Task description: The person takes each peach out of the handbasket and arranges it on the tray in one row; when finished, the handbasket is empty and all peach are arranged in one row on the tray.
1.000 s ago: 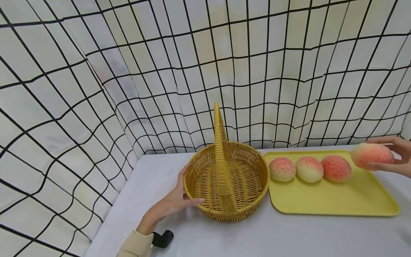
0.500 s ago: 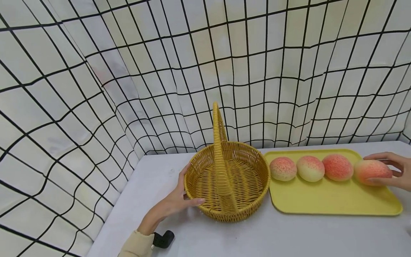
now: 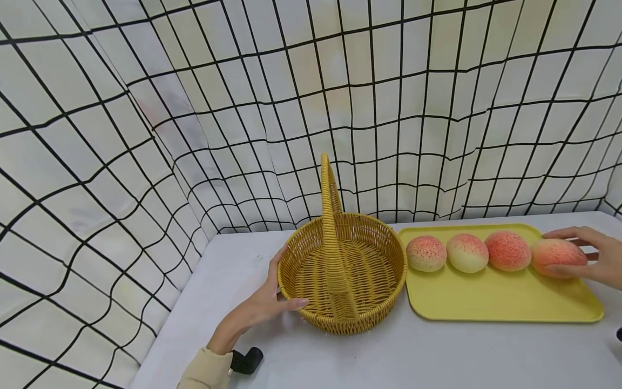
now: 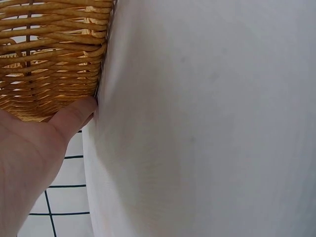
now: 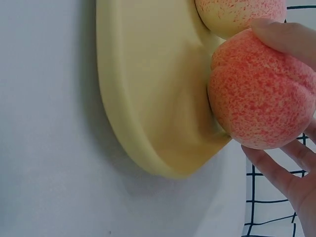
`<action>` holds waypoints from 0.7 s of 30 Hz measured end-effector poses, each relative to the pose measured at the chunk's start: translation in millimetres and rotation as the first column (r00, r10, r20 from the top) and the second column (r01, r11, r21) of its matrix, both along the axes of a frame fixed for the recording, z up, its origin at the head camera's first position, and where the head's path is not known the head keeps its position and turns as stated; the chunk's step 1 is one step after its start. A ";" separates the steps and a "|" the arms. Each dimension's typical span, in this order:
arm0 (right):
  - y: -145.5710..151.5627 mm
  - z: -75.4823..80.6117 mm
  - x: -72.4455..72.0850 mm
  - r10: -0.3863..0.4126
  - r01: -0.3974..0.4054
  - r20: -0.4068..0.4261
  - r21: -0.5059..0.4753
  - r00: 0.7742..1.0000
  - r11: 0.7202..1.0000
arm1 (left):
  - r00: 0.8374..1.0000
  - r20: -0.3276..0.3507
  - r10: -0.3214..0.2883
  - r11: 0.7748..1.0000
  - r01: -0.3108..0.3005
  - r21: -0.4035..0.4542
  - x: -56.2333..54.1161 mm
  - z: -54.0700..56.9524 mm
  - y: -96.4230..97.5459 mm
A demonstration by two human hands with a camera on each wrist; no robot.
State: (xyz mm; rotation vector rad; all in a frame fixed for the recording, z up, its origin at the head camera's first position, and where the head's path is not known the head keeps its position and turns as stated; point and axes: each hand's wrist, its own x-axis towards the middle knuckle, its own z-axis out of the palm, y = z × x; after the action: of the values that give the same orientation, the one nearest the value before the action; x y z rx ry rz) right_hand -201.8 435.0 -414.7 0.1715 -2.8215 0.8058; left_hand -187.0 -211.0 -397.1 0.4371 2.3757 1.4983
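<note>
At the right end of the yellow tray, my right hand holds a pink peach between thumb and fingers. In the right wrist view, the thumb lies on that peach's upper side and fingers touch it from below. Three more peaches lie in a row along the tray's back: a speckled one, a half-pale one and a redder one. My left hand holds the left side of a wicker basket, its fingers and thumb spread around the outer wall.
The basket's tall arched handle rises over its middle. The basket stands directly left of the tray on a white tabletop. A white wall with a black grid closes off the back and left.
My right hand has lowered the peach onto the tray's right end, beside the row, and shifted slightly left. The left hand keeps its place on the basket.
</note>
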 end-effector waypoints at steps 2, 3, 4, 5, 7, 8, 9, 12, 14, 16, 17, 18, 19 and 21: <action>-0.8 0.3 -1.6 0.010 -0.010 0.000 0.002 1.000 1.000 | 1.000 0.005 0.000 1.000 0.000 0.001 0.0 -0.1 0.1; -1.0 0.0 -2.2 0.020 -0.020 -0.007 0.002 1.000 1.000 | 1.000 0.006 0.001 1.000 -0.001 0.004 0.1 0.0 0.2; -1.1 -0.4 -2.7 0.030 -0.030 -0.019 0.003 0.999 1.000 | 1.000 0.008 0.001 1.000 -0.001 0.010 0.1 0.2 0.6; -0.5 -0.8 -3.0 0.045 -0.045 -0.031 -0.002 0.999 0.999 | 1.000 0.009 -0.001 1.000 0.001 0.012 -0.1 0.1 0.6; 0.1 -2.4 -3.0 0.060 -0.060 -0.059 -0.004 0.996 0.998 | 1.000 0.009 -0.005 1.000 0.005 0.016 -0.6 -0.3 0.7; 0.4 -3.1 -2.9 0.065 -0.065 -0.071 -0.003 0.995 0.998 | 1.000 0.007 -0.008 1.000 0.008 0.017 -0.9 -0.7 0.5; 0.8 -3.9 -3.0 0.071 -0.072 -0.081 -0.006 0.994 0.997 | 1.000 0.008 -0.007 1.000 0.006 0.018 -1.1 -0.9 0.5; 0.7 -5.3 -3.1 0.066 -0.067 -0.085 -0.007 0.994 0.998 | 1.000 0.008 -0.006 1.000 0.006 0.015 -1.3 -2.1 0.1; -0.2 -4.8 -3.4 0.067 -0.068 -0.078 -0.006 0.995 0.998 | 1.000 0.005 -0.007 1.000 0.007 0.013 -1.1 -2.4 -0.1; -1.6 -3.9 -3.9 0.066 -0.067 -0.080 0.001 0.995 0.998 | 1.000 0.006 -0.007 1.000 0.007 0.015 -0.9 -2.3 0.1; -2.2 -3.1 -4.1 0.067 -0.066 -0.083 0.004 0.994 0.998 | 1.000 0.006 -0.007 1.000 0.007 0.014 -0.9 -2.3 -0.1; -2.8 -2.4 -4.3 0.065 -0.064 -0.087 0.007 0.994 0.998 | 1.000 0.008 -0.008 1.000 0.008 0.017 -0.9 -2.1 0.0; -3.5 -1.8 -4.6 0.061 -0.060 -0.090 0.013 0.994 0.998 | 1.000 0.009 -0.009 1.000 0.009 0.020 -0.8 -1.8 0.0; -4.8 0.4 -4.8 0.062 -0.060 -0.084 0.026 0.995 0.998 | 1.000 0.008 -0.011 1.000 0.011 0.023 -0.9 -1.5 -0.4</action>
State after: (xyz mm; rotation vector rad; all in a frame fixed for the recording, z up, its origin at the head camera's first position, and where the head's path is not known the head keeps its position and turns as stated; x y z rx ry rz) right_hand -206.6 430.2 -414.4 0.2892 -2.7591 0.7602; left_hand -188.0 -211.4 -398.6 0.4476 2.3481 1.5218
